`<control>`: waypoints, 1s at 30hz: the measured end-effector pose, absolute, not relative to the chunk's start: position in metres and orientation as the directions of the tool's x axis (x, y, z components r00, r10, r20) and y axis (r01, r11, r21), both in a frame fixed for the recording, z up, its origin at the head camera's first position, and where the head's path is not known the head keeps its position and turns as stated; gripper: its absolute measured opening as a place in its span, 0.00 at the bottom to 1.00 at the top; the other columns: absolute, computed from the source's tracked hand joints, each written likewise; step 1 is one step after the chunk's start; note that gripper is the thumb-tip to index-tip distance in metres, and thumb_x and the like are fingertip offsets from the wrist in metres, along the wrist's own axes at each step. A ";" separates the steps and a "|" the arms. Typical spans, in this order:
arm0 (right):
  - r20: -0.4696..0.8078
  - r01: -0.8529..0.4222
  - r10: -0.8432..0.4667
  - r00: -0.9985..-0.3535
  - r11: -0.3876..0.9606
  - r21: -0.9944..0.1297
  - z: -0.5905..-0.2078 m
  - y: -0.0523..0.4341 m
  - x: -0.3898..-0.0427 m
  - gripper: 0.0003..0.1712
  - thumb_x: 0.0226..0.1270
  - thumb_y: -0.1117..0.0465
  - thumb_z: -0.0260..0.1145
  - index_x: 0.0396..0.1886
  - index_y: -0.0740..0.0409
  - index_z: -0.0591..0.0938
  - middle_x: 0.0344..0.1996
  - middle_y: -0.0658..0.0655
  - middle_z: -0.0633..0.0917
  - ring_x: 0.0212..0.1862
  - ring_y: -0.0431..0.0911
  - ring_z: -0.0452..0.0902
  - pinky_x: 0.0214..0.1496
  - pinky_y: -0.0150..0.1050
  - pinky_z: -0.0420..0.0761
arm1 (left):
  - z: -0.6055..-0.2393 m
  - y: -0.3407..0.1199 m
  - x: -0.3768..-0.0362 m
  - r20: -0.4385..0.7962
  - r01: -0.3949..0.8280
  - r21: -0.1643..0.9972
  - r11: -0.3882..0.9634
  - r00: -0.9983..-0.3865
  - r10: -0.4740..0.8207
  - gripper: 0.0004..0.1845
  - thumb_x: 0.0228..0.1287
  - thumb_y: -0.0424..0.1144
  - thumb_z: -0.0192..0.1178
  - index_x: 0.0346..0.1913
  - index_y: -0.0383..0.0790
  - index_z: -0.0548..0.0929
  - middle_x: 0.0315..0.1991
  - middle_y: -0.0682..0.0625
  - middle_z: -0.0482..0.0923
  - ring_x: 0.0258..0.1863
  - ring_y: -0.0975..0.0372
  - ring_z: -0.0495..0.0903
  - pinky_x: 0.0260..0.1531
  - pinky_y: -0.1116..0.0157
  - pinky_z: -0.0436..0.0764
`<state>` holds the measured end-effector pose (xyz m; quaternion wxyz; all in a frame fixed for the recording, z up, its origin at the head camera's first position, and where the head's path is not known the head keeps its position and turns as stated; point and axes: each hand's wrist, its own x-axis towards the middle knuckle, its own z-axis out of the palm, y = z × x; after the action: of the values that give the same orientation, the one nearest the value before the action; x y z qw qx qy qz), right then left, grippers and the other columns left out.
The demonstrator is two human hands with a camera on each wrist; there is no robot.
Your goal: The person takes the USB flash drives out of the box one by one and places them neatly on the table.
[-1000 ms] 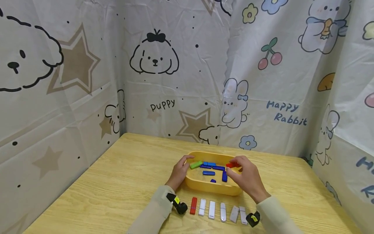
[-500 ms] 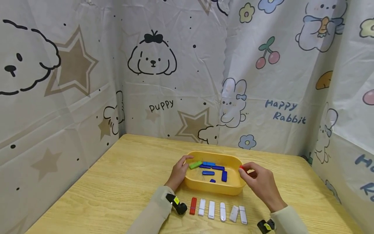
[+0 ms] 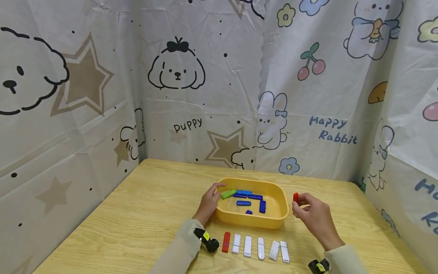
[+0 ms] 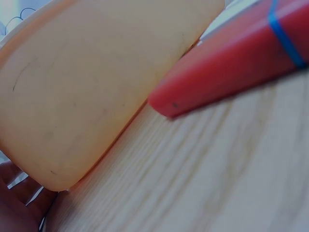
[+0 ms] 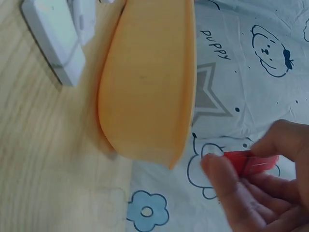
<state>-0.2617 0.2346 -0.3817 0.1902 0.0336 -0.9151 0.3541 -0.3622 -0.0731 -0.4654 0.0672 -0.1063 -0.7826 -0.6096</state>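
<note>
Red stick [image 3: 295, 197] is held up just right of the yellow tub [image 3: 248, 219], above the surface [image 3: 164, 198], touching neither. It is pinched by the right grip [image 3: 314, 216], which is nearly closed, thumb and fingers set close on its sides. It is best held softly but firmly, so it is not dropped, and carried clear of the tub's rim. The tub is held at its left end by the left grip [image 3: 208, 203], and should be held steady. Blue sticks [image 3: 243, 203] and a green stick [image 3: 228, 194] are seen inside; white sticks [image 3: 247, 246] and a second red stick [image 3: 226, 242] are lined up in front.
</note>
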 end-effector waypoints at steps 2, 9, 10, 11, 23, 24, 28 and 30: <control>0.329 -0.170 0.056 -0.943 0.768 -0.617 -0.379 0.240 -0.261 0.13 0.62 0.62 0.65 0.44 0.63 0.80 0.36 0.59 0.84 0.30 0.46 0.82 0.32 0.39 0.83 | -0.466 -0.073 -0.362 0.226 0.239 0.943 0.230 -0.971 0.084 0.19 0.69 0.35 0.42 0.58 0.47 0.76 0.67 0.45 0.67 0.56 0.51 0.70 0.38 0.60 0.79; 0.085 -0.084 -0.038 -0.996 0.756 -0.649 -0.370 0.252 -0.255 0.25 0.59 0.67 0.64 0.56 0.61 0.69 0.28 0.58 0.82 0.25 0.47 0.81 0.30 0.40 0.83 | -0.467 -0.073 -0.362 0.232 0.244 0.939 0.241 -0.970 0.079 0.19 0.69 0.35 0.43 0.58 0.47 0.76 0.67 0.44 0.67 0.58 0.51 0.69 0.43 0.59 0.78; 0.039 -0.069 -0.057 -0.998 0.753 -0.655 -0.369 0.252 -0.253 0.25 0.58 0.69 0.64 0.55 0.61 0.69 0.25 0.58 0.81 0.23 0.47 0.80 0.29 0.40 0.83 | -0.466 -0.073 -0.362 0.228 0.240 0.941 0.241 -0.971 0.078 0.19 0.69 0.35 0.43 0.58 0.47 0.76 0.68 0.45 0.66 0.59 0.51 0.69 0.44 0.58 0.78; -0.005 -0.052 -0.073 -0.997 0.760 -0.648 -0.369 0.253 -0.252 0.24 0.57 0.70 0.64 0.54 0.60 0.69 0.24 0.58 0.80 0.22 0.47 0.79 0.28 0.40 0.82 | -0.465 -0.073 -0.361 0.225 0.237 0.941 0.240 -0.971 0.077 0.19 0.69 0.35 0.42 0.58 0.46 0.76 0.68 0.44 0.66 0.59 0.51 0.69 0.44 0.58 0.79; -0.342 0.032 -0.194 -0.920 0.831 -0.556 -0.390 0.243 -0.243 0.17 0.50 0.71 0.68 0.37 0.57 0.72 0.19 0.58 0.80 0.17 0.45 0.75 0.22 0.36 0.79 | -0.470 -0.074 -0.362 0.259 0.273 0.929 0.250 -0.962 0.088 0.19 0.68 0.34 0.43 0.58 0.44 0.76 0.67 0.43 0.67 0.61 0.49 0.68 0.50 0.53 0.76; -0.346 0.031 -0.197 -0.918 0.831 -0.555 -0.392 0.242 -0.242 0.17 0.50 0.71 0.68 0.37 0.58 0.71 0.19 0.58 0.79 0.17 0.45 0.75 0.22 0.36 0.79 | -0.471 -0.074 -0.362 0.263 0.277 0.928 0.250 -0.961 0.087 0.19 0.68 0.34 0.43 0.58 0.44 0.77 0.67 0.43 0.67 0.62 0.49 0.67 0.51 0.52 0.75; -0.373 0.049 -0.192 -0.908 0.834 -0.549 -0.397 0.238 -0.242 0.17 0.50 0.70 0.68 0.37 0.57 0.71 0.21 0.59 0.79 0.18 0.45 0.76 0.23 0.37 0.80 | -0.472 -0.075 -0.364 0.266 0.279 0.928 0.246 -0.960 0.087 0.19 0.69 0.34 0.43 0.58 0.46 0.77 0.67 0.44 0.68 0.61 0.50 0.68 0.52 0.52 0.74; -0.387 0.060 -0.184 -0.904 0.840 -0.540 -0.399 0.236 -0.243 0.18 0.51 0.70 0.69 0.37 0.57 0.71 0.22 0.58 0.79 0.18 0.45 0.77 0.23 0.37 0.80 | -0.472 -0.075 -0.363 0.259 0.273 0.931 0.242 -0.962 0.088 0.19 0.69 0.34 0.43 0.58 0.47 0.77 0.67 0.45 0.67 0.60 0.51 0.68 0.49 0.54 0.75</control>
<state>-0.2429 0.2361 -0.3992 -0.2170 0.0333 -0.9342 0.2811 -0.3632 -0.0749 -0.4720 0.0765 -0.1148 -0.7845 -0.6047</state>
